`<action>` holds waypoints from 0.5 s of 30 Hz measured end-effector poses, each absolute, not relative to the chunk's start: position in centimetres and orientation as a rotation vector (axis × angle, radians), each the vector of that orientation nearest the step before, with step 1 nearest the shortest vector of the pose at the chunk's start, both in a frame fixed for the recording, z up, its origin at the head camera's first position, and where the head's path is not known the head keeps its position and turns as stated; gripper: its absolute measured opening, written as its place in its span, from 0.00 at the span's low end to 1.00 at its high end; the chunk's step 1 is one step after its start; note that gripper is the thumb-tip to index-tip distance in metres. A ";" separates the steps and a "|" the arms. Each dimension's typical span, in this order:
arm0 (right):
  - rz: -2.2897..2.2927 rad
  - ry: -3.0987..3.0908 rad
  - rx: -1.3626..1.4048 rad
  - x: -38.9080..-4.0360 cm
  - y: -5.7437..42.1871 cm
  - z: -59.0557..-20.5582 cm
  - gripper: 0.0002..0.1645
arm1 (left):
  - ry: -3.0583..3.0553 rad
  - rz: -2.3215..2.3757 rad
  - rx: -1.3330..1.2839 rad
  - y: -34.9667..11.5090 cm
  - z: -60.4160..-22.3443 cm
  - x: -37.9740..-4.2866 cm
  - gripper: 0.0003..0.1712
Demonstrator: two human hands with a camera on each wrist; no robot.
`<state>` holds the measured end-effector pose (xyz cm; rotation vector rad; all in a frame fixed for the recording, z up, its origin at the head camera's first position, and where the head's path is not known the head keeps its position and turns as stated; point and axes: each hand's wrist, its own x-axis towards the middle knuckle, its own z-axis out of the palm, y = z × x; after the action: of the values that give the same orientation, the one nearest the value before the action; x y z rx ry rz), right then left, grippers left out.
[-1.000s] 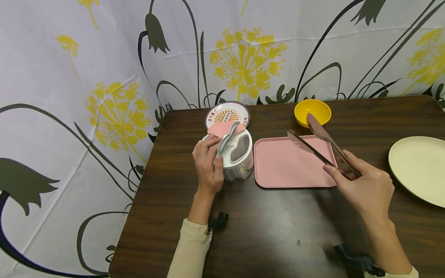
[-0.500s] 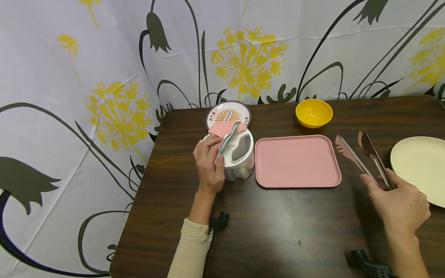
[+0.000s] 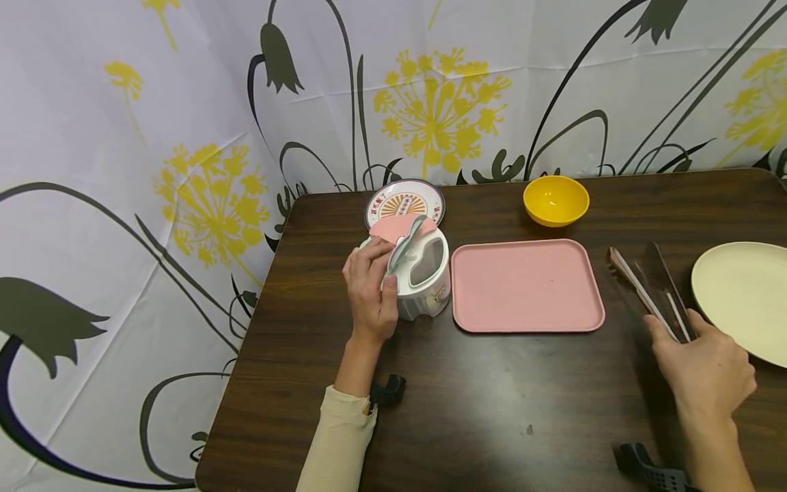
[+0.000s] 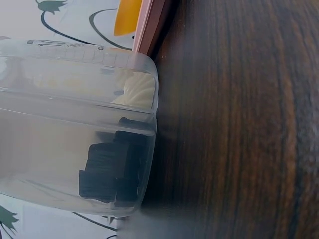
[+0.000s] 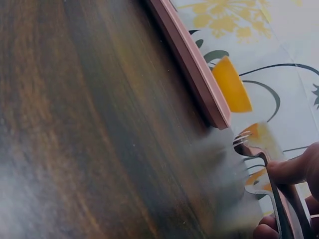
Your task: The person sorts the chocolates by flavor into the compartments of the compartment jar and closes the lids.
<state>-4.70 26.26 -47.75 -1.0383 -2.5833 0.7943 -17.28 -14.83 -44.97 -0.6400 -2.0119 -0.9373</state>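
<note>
My left hand grips the side of a round see-through container with a white lid, a grey handle and a pink flap. In the left wrist view, dark blocky pieces and a ridged cream-coloured piece lie at the bottom of the container. On the right, my right hand holds metal tongs, their arms spread a little apart and nothing between them. One tong end has fork tines, as the right wrist view shows. The tongs are low over the table, between the pink tray and the cream plate.
Behind the container stands a small printed plate, partly hidden by the lid. A yellow bowl sits at the table's back edge, beyond the tray. A flower-patterned cloth hangs behind the dark wooden table.
From over the tray and bowl, my right hand has carried the tongs right, toward the cream plate, then lowered them slightly. My left hand has stayed on the container.
</note>
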 end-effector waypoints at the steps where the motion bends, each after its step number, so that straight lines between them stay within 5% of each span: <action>1: 0.795 -2.579 -1.029 -4.7 26.2 -47.8 0.43 | -2.012 -0.937 -0.640 -14.8 -45.0 -17.3 0.28; 15: 0.701 -2.623 -1.000 -4.6 25.9 -47.8 0.48 | -2.016 -0.936 -0.638 -14.9 -44.9 -17.2 0.27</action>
<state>-4.57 25.94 -47.77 -1.0004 -2.6229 0.7006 -17.21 -14.89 -44.95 -0.6382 -2.0159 -0.9355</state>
